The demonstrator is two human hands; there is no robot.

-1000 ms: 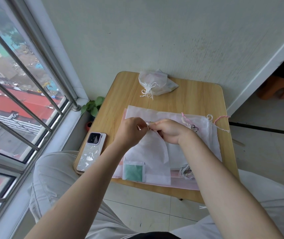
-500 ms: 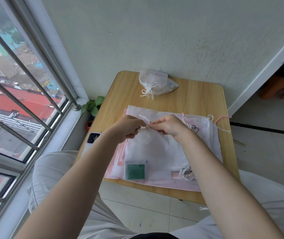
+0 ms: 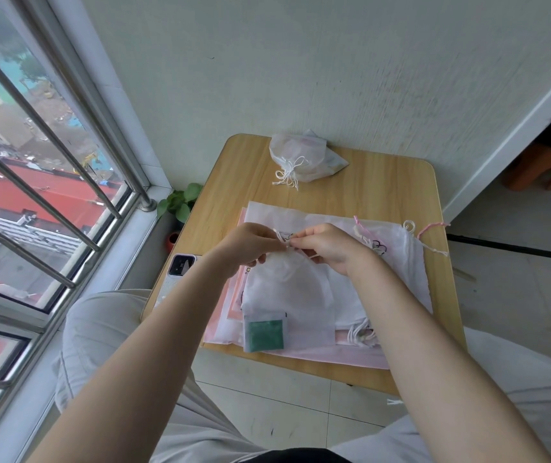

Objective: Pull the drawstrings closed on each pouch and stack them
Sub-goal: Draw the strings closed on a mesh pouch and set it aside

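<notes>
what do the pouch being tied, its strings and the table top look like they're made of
Pouch: thin white fabric, probably non-woven; matte, semi-translucent, creases softly.
Drawstrings, pinched by left hand and right hand: white twisted cord, likely cotton.
Table: light wood-grain top, smooth, possibly laminate.

phone (image 3: 180, 272): lower part behind left forearm | pouch (image 3: 287, 295) mouth: hidden by hands

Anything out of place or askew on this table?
The phone lies at the table's left edge, partly overhanging. The pouch pile overhangs the near edge, pink sheets skewed. Otherwise nothing stands out.
</notes>
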